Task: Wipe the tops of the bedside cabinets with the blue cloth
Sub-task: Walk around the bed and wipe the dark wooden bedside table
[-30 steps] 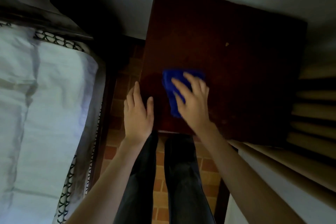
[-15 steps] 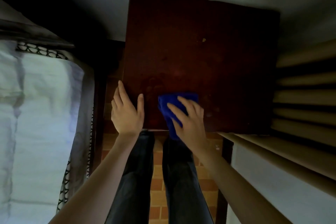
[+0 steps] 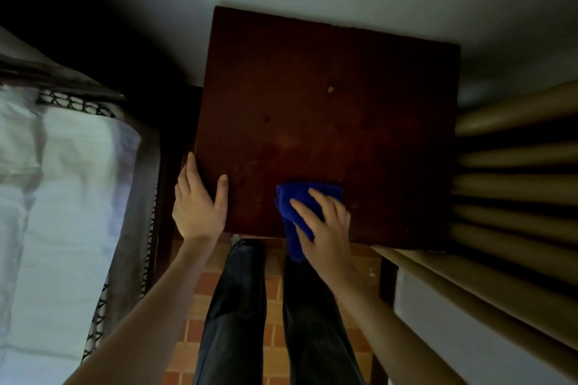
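Observation:
A dark red-brown bedside cabinet top fills the middle of the view. The blue cloth lies bunched at its front edge, and one end hangs down over that edge. My right hand presses flat on the cloth with its fingers spread and nearly straight. My left hand rests at the cabinet's near left corner, with the thumb on top and the fingers lying straight along the left side. A small pale speck sits on the far part of the top.
A bed with white bedding and a dark frame runs along the left, close to the cabinet. Tan folds of a curtain hang on the right. My legs stand on an orange tiled floor. A pale wall is behind.
My right hand has drawn the cloth back to the front edge and slightly right, so one end now hangs over. My left hand has come to rest on the cabinet's near left corner.

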